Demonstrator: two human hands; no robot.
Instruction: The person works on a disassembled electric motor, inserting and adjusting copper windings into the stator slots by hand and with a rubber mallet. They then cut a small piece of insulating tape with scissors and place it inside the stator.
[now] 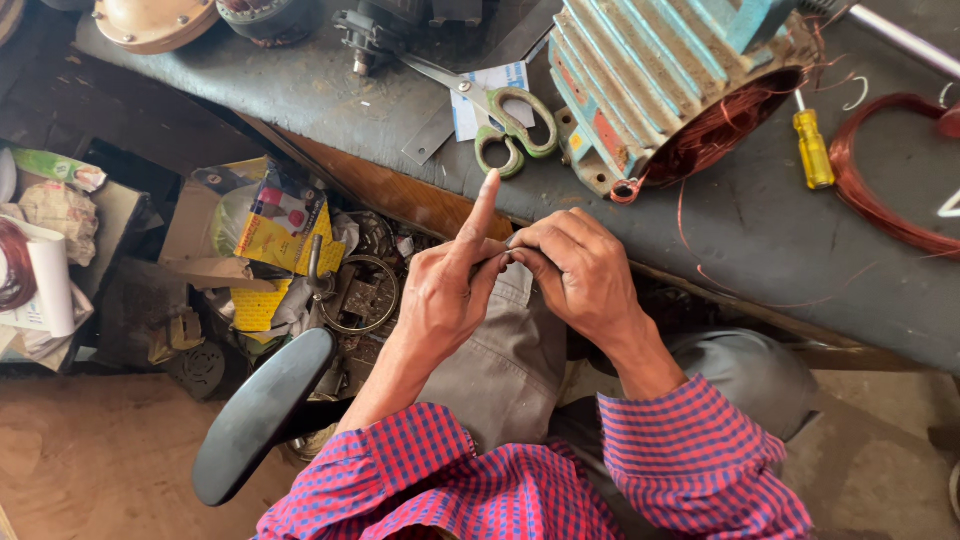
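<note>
the person's left hand (440, 295) and right hand (575, 270) meet over the lap, just in front of the edge of the grey-blue worn workbench (300, 90). the left hand has its index finger stuck straight up toward the bench, while the thumb and other fingers curl inward. the right hand is closed, fingertips pinched against the left thumb side. between them sits a small dark thin piece (508, 243), mostly hidden; only a short bit shows, its long axis seeming to run roughly left to right between the two hands. what it is cannot be told.

on the bench just beyond the hands lie green-handled metal scissors (500, 120), blades pointing up-left, handles toward the person, resting partly on a small white card (490, 85). to the right stands a light-blue ribbed electric motor housing (650, 80), its open end showing reddish copper wire windings (715, 135). a yellow-handled screwdriver (813, 148) lies beside it, near a loose coil of copper wire (880, 190). below the bench, at left, a cluttered box of scraps and yellow packaging (280, 225) sits near a black rounded chair armrest (260, 410).
</note>
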